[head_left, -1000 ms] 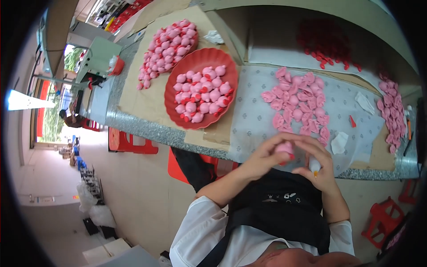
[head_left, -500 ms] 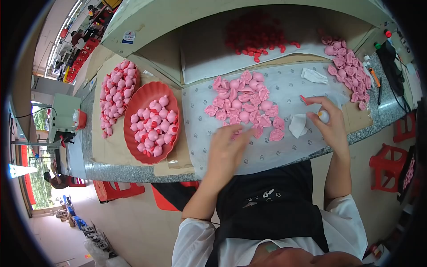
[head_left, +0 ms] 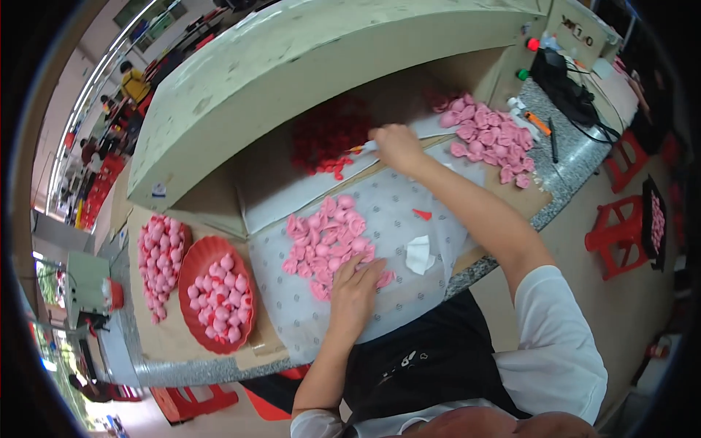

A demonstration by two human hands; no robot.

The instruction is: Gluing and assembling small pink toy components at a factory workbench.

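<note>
My right hand (head_left: pixel 398 150) is reached far forward under the grey-green cabinet, closed round a small white bottle (head_left: pixel 370 147). The bottle's orange-yellow tip points at a heap of small red pieces (head_left: pixel 328 139). On the patterned white sheet (head_left: pixel 281 321), my left hand (head_left: pixel 352 296) lies at the near edge of a group of pink pieces (head_left: pixel 325 241), some round and some like folded petals. Its fingers are stretched out and apart, touching or just above the pieces. A crumpled white tissue (head_left: pixel 418 255) and a small red pointed piece (head_left: pixel 422 214) lie right of that group.
To the left stand a red fluted bowl (head_left: pixel 188 292) of pink and red pieces and another pile (head_left: pixel 159 255) of them. More pink petals (head_left: pixel 493 139) lie at the right, beside pens (head_left: pixel 539 123) and a black cloth (head_left: pixel 558 87). The cabinet (head_left: pixel 292 69) overhangs the table's back.
My right hand has gone from beside the tissue, forward to the red heap, carrying the white bottle. My left hand stays near the pink pieces. The whole view has turned and shifted.
</note>
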